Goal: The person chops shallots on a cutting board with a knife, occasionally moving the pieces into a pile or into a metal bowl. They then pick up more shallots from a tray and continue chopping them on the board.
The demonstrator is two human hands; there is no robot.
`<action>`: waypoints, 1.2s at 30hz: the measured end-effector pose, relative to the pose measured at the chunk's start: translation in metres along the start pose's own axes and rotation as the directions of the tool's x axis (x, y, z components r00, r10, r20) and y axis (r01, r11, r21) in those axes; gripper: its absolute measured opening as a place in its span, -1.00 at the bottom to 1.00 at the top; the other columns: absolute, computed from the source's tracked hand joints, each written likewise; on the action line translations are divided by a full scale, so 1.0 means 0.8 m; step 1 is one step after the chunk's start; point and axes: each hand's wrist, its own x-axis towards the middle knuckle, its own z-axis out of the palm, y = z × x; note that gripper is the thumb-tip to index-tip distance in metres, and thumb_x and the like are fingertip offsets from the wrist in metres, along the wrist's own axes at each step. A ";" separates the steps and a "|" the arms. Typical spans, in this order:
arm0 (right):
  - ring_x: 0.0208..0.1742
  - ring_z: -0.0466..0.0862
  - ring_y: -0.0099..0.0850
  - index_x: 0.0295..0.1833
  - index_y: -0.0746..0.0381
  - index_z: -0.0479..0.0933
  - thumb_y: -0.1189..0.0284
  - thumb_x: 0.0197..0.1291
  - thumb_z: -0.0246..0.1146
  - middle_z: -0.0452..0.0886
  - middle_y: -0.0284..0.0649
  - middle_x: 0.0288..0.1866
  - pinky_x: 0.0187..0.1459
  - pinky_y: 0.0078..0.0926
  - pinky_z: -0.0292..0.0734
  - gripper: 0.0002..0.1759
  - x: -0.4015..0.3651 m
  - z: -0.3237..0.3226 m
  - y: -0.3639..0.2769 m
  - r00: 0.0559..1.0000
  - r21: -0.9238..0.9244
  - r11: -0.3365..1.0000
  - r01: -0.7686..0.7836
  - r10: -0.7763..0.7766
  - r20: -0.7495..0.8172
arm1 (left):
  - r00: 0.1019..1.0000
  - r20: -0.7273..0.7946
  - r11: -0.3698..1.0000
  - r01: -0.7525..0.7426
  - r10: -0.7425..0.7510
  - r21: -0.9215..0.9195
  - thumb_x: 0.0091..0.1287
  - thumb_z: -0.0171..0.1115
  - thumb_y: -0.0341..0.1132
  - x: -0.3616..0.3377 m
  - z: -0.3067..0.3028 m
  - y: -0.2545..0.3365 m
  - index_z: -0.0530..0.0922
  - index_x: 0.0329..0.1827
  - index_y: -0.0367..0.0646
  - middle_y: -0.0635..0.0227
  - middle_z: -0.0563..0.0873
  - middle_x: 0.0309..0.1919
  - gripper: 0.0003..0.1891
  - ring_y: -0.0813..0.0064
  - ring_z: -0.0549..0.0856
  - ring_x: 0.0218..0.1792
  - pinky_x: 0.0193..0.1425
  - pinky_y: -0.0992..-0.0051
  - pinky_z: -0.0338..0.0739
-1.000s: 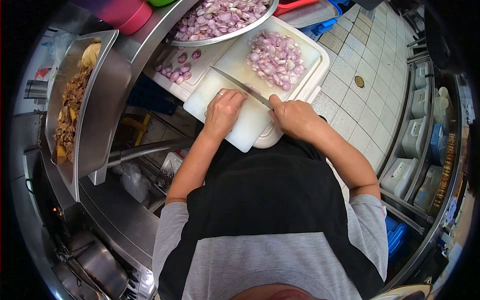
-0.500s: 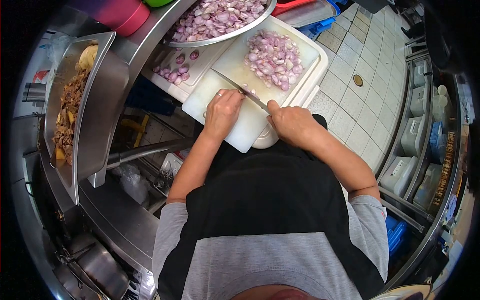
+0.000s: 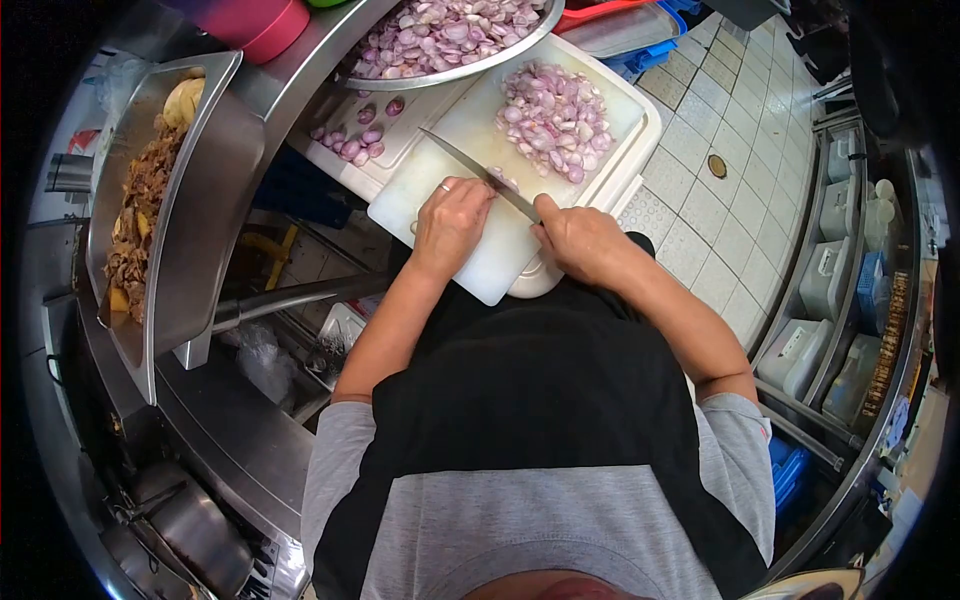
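Observation:
My right hand (image 3: pixel 578 240) grips the handle of a long knife (image 3: pixel 470 167), whose blade lies across the white cutting board (image 3: pixel 430 195). My left hand (image 3: pixel 450 222), with a ring on one finger, presses down on a shallot (image 3: pixel 503 181) right beside the blade; the shallot is mostly hidden under my fingers. A heap of sliced shallots (image 3: pixel 553 106) lies on the far part of the board. Several whole peeled shallots (image 3: pixel 352 142) sit on a second white board to the left.
A big steel bowl (image 3: pixel 445 35) full of sliced shallots stands beyond the boards. A steel tray (image 3: pixel 150 190) of cooked food sits at left, a pink container (image 3: pixel 262 22) at the top. Tiled floor and shelves of plastic tubs (image 3: pixel 830 270) lie to the right.
The knife and both hands shifted slightly back and forth at the same spot on the board, slicing. The heap of slices has not moved.

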 end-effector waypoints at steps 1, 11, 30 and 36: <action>-0.41 0.66 0.13 -0.08 0.32 0.28 0.31 0.41 0.11 0.62 0.09 -0.52 -0.37 0.09 0.53 -0.72 -0.002 -0.010 -0.002 1.000 -0.008 1.000 0.015 -0.014 0.018 | 1.000 0.005 1.000 -0.006 0.006 0.004 0.12 0.36 -0.52 0.000 0.000 -0.001 0.62 -0.31 -0.21 0.27 0.73 -0.31 -0.89 0.23 0.69 -0.23 -0.13 0.30 0.61; -0.26 0.66 0.20 -0.05 0.31 0.30 0.24 0.41 0.09 0.65 0.20 -0.38 -0.22 0.11 0.53 -0.68 0.013 0.011 0.015 0.998 0.158 0.986 -0.060 0.055 0.036 | 1.000 -0.019 0.998 -0.009 0.008 -0.062 0.12 0.37 -0.51 -0.002 0.000 -0.006 0.65 -0.30 -0.20 0.27 0.74 -0.29 -0.89 0.24 0.71 -0.19 -0.09 0.32 0.63; -0.11 0.61 0.31 -0.04 0.31 0.40 0.23 0.38 0.18 0.62 0.33 -0.25 -0.12 0.13 0.47 -0.66 0.000 -0.028 0.050 0.956 0.192 0.936 -0.294 0.285 0.074 | 0.633 0.037 0.630 0.760 -0.773 0.161 0.08 0.44 -0.01 0.132 0.001 -0.248 0.69 0.08 -0.09 0.11 0.72 0.09 -0.48 0.12 0.71 0.07 0.15 0.22 0.60; -0.09 0.60 0.33 -0.02 0.31 0.38 0.23 0.37 0.18 0.61 0.35 -0.26 -0.11 0.13 0.47 -0.66 -0.003 -0.022 0.058 0.950 0.194 0.931 -0.309 0.313 0.012 | 0.548 0.120 0.562 0.810 -0.827 0.170 0.16 0.30 -0.28 0.106 -0.044 -0.228 0.71 0.04 -0.02 0.11 0.73 0.05 -0.65 0.09 0.69 0.12 0.18 0.20 0.58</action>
